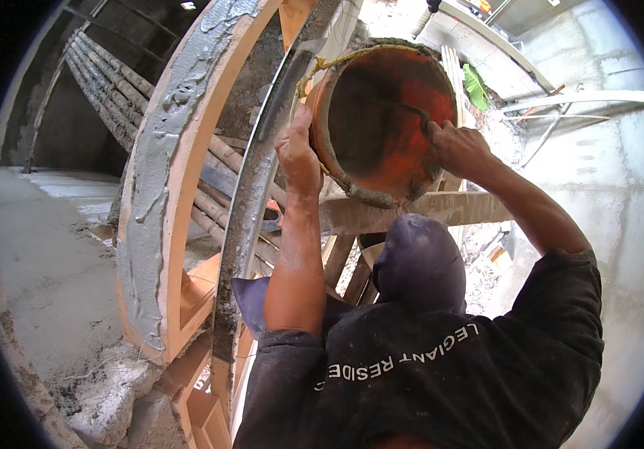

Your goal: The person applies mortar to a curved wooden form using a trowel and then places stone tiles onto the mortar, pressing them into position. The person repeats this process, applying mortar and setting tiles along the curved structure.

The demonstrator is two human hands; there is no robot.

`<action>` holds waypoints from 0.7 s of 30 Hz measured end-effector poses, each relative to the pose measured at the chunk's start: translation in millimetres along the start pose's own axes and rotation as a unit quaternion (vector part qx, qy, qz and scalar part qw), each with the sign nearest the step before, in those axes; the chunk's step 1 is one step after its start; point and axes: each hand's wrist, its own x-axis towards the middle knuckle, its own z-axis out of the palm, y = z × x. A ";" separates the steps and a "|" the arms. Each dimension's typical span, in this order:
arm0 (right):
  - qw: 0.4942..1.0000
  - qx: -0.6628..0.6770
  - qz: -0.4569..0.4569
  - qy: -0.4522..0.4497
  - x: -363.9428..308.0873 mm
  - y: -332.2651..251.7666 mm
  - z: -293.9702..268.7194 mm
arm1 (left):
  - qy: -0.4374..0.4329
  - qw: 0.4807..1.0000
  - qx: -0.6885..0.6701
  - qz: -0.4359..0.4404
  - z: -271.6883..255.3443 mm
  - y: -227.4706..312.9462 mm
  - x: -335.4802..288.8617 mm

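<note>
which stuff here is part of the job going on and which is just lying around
In use:
orange basin, held up by a co-worker's hands
grey mortar on its rim
mortar-coated curved wooden form beside it

Lying about:
green leaf
bundle of poles
rubble lump on the floor
white bar at right

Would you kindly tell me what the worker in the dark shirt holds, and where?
An orange bucket, tipped sideways; one hand and the other hand grip opposite sides of its rim.
</note>
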 end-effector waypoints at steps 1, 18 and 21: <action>0.999 -0.002 -0.021 -0.025 -2.8 -2.1 3.7 | -0.001 1.000 0.006 0.003 -0.5 0.1 -1.7; 0.763 0.576 -0.034 -0.292 -31.4 33.0 -35.6 | 0.034 0.999 -0.011 0.033 -16.2 -17.5 20.9; 0.755 0.621 -0.019 -0.211 -39.1 43.9 -23.9 | 0.066 0.994 -0.078 0.026 -10.6 -10.8 24.5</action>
